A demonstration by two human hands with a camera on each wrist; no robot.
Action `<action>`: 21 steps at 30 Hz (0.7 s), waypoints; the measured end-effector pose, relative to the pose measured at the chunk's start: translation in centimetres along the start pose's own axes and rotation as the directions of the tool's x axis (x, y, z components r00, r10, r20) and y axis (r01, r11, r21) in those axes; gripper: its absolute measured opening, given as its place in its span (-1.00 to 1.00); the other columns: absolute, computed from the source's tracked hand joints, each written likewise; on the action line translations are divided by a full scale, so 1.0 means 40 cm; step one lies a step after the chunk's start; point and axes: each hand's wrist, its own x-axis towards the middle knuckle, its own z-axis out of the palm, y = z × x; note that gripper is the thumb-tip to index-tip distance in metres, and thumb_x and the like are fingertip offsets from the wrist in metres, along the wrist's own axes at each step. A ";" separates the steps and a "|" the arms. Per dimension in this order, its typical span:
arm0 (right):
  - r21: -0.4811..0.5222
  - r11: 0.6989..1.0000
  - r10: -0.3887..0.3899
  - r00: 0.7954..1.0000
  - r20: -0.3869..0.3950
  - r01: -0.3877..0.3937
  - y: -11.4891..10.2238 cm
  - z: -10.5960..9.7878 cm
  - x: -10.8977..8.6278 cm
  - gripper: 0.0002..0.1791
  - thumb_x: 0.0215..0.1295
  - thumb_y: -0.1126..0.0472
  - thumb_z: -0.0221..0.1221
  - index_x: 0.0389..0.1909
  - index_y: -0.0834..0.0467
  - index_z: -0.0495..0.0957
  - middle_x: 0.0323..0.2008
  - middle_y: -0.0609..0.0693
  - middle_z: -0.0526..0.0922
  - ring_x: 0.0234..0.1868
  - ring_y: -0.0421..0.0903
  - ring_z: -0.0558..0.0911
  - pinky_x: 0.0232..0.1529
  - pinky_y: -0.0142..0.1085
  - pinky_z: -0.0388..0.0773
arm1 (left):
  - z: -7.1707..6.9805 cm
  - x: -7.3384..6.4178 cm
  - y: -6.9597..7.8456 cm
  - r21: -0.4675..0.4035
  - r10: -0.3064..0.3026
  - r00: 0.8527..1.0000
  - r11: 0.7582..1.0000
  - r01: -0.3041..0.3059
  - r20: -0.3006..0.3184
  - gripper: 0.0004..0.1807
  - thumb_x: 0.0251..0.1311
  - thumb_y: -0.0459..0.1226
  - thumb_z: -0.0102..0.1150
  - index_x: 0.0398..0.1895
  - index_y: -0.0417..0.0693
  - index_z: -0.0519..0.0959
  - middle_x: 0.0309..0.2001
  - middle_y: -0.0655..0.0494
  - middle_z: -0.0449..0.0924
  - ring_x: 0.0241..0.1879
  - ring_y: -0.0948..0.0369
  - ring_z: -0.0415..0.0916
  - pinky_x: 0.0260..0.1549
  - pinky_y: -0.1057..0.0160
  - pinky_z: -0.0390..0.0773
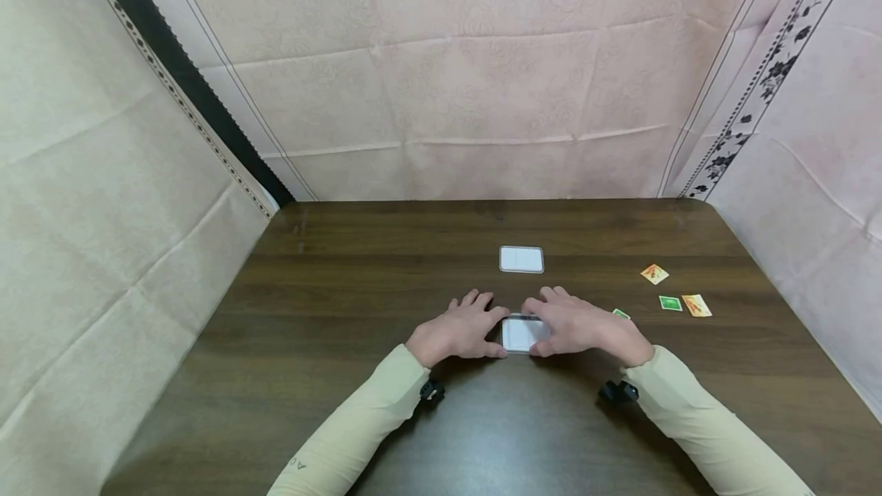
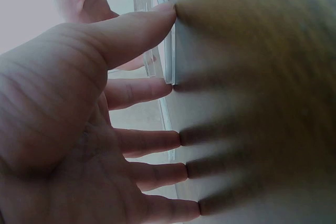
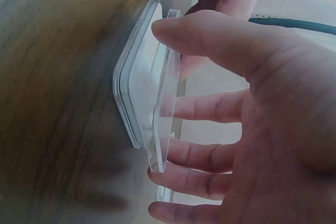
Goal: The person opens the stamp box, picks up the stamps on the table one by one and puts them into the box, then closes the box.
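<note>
A small flat plastic case with a white inside (image 1: 518,334) lies on the table between the two hands. Its clear lid (image 3: 167,90) stands tilted up from the base (image 3: 130,77), hinge side hidden. The right hand (image 1: 568,324) pinches this lid between thumb and fingers, seen close in the right wrist view. At the base's left side is the left hand (image 1: 463,329), thumb at the near corner and forefinger at the far one, holding it down. The left hand's other fingertips (image 2: 181,138) rest on the tabletop, spread out.
Beyond the hands lies a white rectangular case (image 1: 521,259). To the right are two orange picture cards, one farther back (image 1: 654,274) and one nearer (image 1: 697,306), beside a green card (image 1: 671,303). Another green card (image 1: 622,314) is partly behind the right wrist. Cloth (image 1: 482,98) hangs around the dark table (image 1: 310,404).
</note>
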 end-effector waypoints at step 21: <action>-0.018 1.000 0.003 1.000 0.002 -0.003 0.016 -0.011 0.005 -0.43 0.12 -0.05 0.38 0.13 0.03 0.47 -0.15 0.00 0.43 -0.10 -0.02 0.37 -0.22 -0.20 0.38 | -0.004 -0.004 0.005 0.000 0.007 1.000 1.000 -0.007 -0.002 -0.27 0.23 0.17 0.18 0.44 0.23 0.28 0.52 -0.08 0.07 0.50 -0.10 -0.01 0.34 -0.27 0.19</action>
